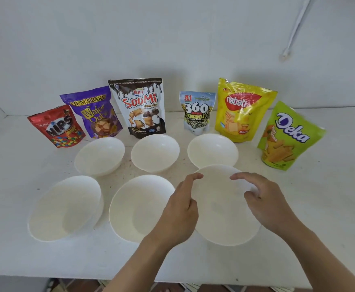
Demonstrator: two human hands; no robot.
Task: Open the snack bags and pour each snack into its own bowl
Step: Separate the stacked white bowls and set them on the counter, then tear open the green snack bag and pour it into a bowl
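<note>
Head view: one camera, looking down on a white table (320, 207).
Bags: six upright in a back row, all looking sealed — Nips (59, 127), Wafer (94, 113), Soomi (141, 107), Kuaci (197, 112), Nabati (240, 111), Deka (286, 137).
Bowls: six white, all empty, in two rows of three before the bags — back left (99, 155), back middle (155, 152), back right (212, 150); front left (64, 207), front middle (139, 207), front right (225, 207).
Left hand (177, 209): loosely curled over the near-left rim of the front right bowl, forefinger stretched out; gripping nothing that can be made out, contact with the rim unclear.
Right hand (265, 201): spread and relaxed above the same bowl's right side, fingers bent — holding nothing.
Step in hand: most likely bowl placement, with the front right bowl overlapping the back right one; no bag opened, nothing poured.
Next move: probably a reach to a bag, then a two-handed pinch at the top seal and a steady tear, keeping the pouch upright to avoid spills.
</note>
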